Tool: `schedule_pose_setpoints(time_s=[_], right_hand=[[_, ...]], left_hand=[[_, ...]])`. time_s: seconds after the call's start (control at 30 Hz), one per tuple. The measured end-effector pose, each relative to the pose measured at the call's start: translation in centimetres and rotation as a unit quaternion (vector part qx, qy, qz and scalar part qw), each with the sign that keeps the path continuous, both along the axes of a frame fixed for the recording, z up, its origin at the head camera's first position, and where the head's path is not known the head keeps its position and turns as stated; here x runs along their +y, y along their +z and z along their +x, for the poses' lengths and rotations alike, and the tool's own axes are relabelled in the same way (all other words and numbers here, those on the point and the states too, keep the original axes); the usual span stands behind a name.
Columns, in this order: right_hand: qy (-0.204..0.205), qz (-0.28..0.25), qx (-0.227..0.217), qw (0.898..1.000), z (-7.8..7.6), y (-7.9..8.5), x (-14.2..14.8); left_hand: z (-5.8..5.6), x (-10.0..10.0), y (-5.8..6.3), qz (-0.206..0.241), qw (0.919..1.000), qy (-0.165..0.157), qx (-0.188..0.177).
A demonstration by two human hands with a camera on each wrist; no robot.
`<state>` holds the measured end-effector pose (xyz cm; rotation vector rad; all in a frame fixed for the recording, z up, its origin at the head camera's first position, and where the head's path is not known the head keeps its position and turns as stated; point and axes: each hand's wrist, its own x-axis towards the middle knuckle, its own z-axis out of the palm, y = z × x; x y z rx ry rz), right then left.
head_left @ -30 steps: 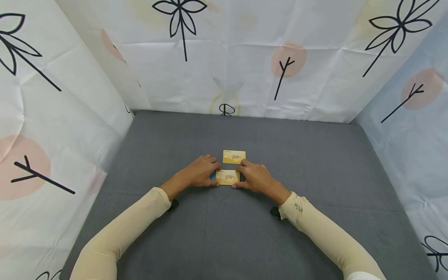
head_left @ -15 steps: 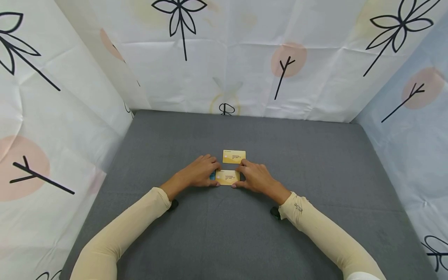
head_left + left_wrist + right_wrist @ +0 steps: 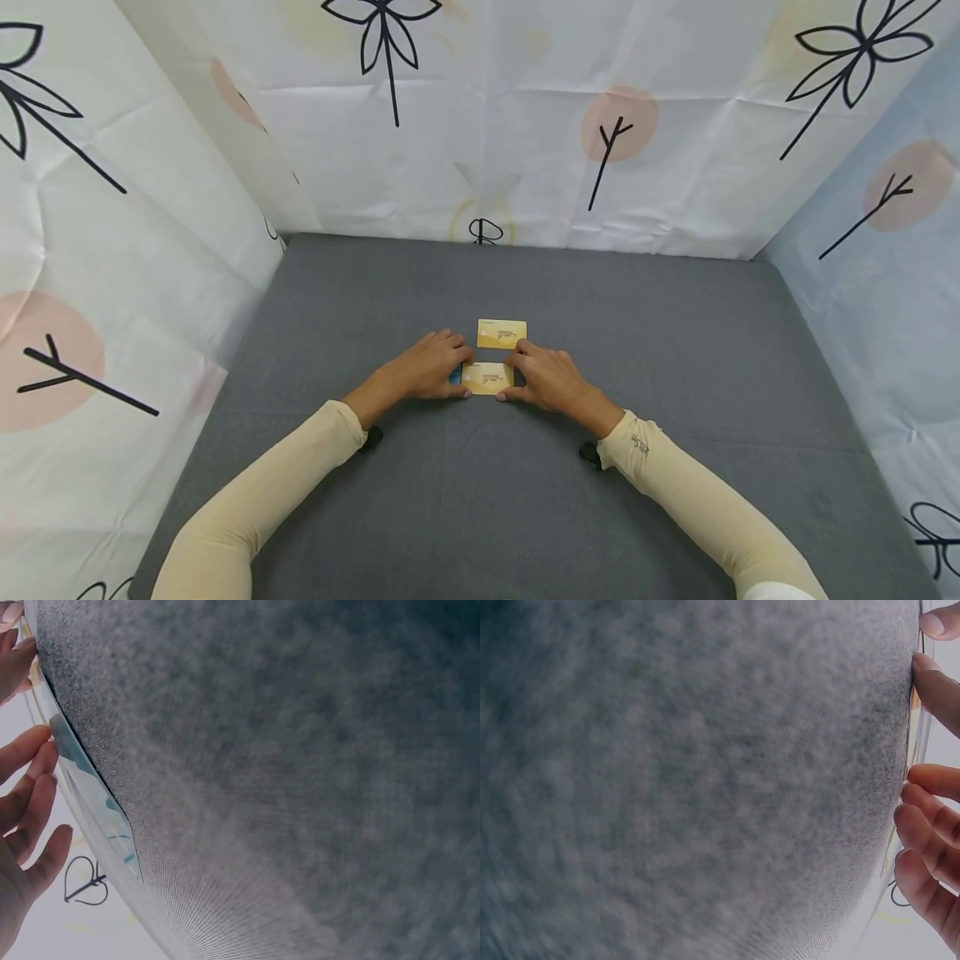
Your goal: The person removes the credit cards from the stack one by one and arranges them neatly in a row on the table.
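Observation:
A yellow bank card (image 3: 487,378) lies flat on the grey table between my two hands. My left hand (image 3: 429,367) pinches its left end, thumb at the near edge and fingers at the far edge. The right end is pinched the same way by my right hand (image 3: 553,382). A blue patch (image 3: 455,376) shows just left of the card, partly covered by the left hand; what it belongs to is unclear. Just beyond, a second yellow bank card (image 3: 502,333) lies flat, its near right corner close to my right fingers. In the right wrist view, fingertips (image 3: 924,664) touch down at the table.
The grey cloth-covered table (image 3: 480,500) extends around both hands. White fabric walls (image 3: 525,125) with leaf and tree drawings stand at the back and sides. A dark wrist device (image 3: 591,455) sits under the right cuff, and another (image 3: 371,439) under the left.
Both hands and both cards keep their places. Only the head view has shifted very slightly.

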<state>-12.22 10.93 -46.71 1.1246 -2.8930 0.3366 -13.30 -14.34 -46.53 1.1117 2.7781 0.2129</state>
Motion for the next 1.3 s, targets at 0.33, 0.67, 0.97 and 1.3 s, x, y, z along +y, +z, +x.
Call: schedule_pose_setpoints(time_s=[0.33,0.67,0.97,1.3], right_hand=[[-0.01,-0.013,0.009,1.0,-0.5,-0.2,0.1],[-0.034,-0.014,0.006,0.999,-1.5,0.4,0.6],[-0.052,-0.01,0.012,0.999,-2.7,0.5,1.2],[-0.074,-0.012,-0.004,0.997,-4.4,0.4,1.3]], left_hand=[[-0.6,-0.3,0.3,0.021,0.9997,0.006,-0.002],[-1.6,-0.5,0.6,0.031,0.9992,0.016,0.02],[-2.9,-0.2,0.5,0.034,0.9985,0.042,0.007],[-4.4,0.9,0.4,0.031,0.9979,0.05,0.028]])
